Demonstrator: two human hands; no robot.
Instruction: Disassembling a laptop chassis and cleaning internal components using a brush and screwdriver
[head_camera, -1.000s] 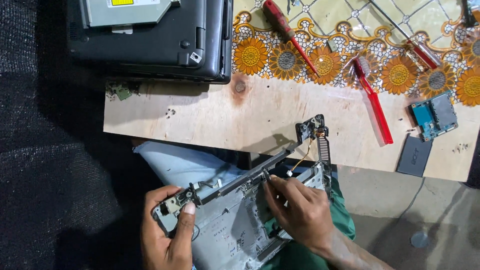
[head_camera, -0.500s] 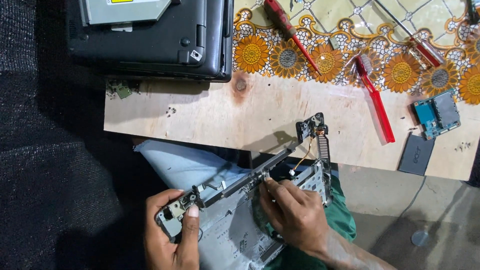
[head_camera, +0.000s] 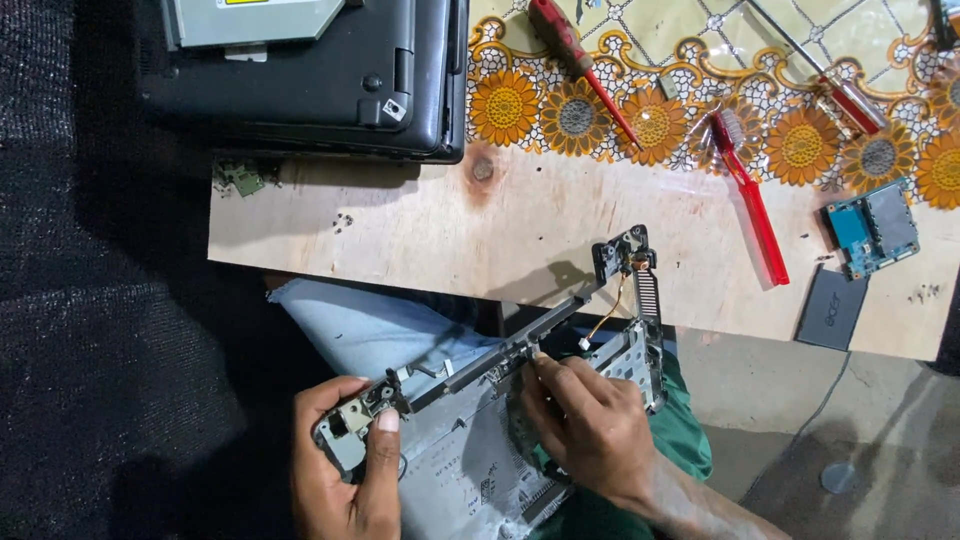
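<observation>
Grasping the laptop frame (head_camera: 520, 400), left hand (head_camera: 345, 480) pinches one corner, right hand (head_camera: 590, 425) grips mid-hinge.

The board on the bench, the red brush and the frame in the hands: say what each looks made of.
Board: bare plywood, matt, with a knot and visible grain.
Red brush: likely plastic, a glossy translucent handle with pale bristles.
Frame, held by the left hand and the right hand: seemingly thin metal, dull silver and scuffed, with a dark bar, perhaps plastic.
</observation>
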